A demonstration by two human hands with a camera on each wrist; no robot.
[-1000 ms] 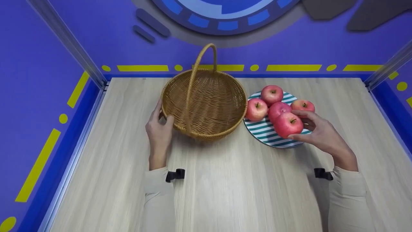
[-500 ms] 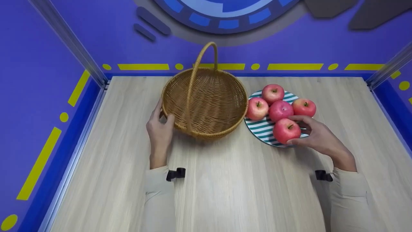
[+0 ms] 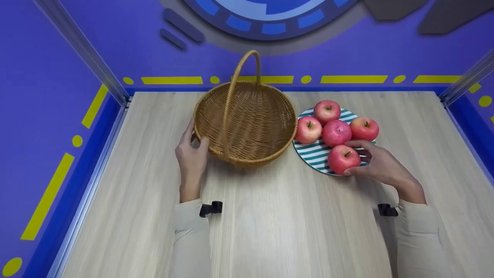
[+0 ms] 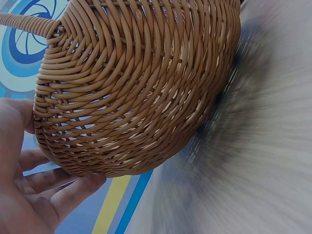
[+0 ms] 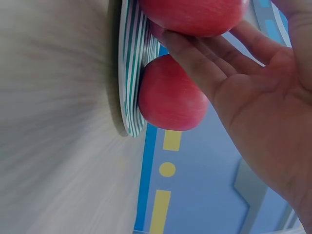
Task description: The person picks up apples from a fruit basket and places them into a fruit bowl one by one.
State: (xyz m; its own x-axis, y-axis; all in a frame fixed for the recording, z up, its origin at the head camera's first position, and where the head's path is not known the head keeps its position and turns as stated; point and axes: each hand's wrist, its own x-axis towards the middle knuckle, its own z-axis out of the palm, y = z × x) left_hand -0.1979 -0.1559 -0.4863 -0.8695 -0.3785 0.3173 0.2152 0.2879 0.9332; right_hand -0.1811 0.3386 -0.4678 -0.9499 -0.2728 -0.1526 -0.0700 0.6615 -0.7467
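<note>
A brown wicker basket [image 3: 247, 123] with an arched handle stands left of centre, with nothing inside. My left hand [image 3: 192, 156] holds its near left side, thumb by the rim; in the left wrist view the fingers [image 4: 80, 192] rest against the weave. To the right, a round plate [image 3: 314, 158] with green and white stripes bears several red apples. My right hand [image 3: 380, 164] holds the nearest apple [image 3: 343, 159] at the plate's front, thumb low in front and fingers behind it. Another apple [image 5: 173, 92] shows beyond these fingers in the right wrist view.
Both the basket and the plate stand on a pale wood-grain table [image 3: 270, 224]. A blue wall [image 3: 154, 61] with yellow marks rises behind its far edge, and side panels flank it. The basket's right rim comes close to the plate's left edge.
My right hand has brought the held apple down and toward me, off the middle apple and onto the front of the plate. The left hand and the basket have stayed put.
</note>
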